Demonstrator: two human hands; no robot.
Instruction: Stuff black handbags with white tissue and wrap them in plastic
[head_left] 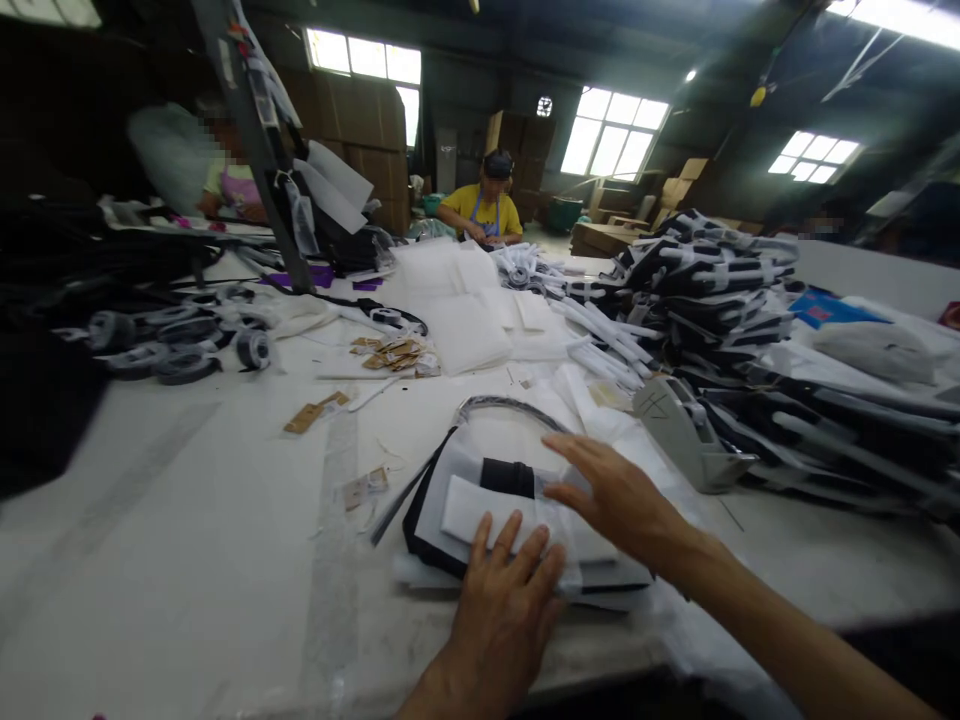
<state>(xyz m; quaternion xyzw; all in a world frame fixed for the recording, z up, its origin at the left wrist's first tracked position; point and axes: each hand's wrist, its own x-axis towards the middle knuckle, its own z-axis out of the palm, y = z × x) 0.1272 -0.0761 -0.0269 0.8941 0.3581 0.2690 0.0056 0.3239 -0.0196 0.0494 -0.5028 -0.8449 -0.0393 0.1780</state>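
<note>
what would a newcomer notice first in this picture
Probably the two hands in front: the left hand lies on a white pad on a black bag, and the right hand is just above the bag's right side. Next, the tall, messy pile of black and white goods at the right, and beyond the table, a person in yellow.

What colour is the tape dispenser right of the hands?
Light grey, with dark marks on its side; the head view shows it.

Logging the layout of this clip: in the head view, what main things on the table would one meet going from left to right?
Grey coils, brown packets, black bag, grey dispenser, blue packaging.
</note>
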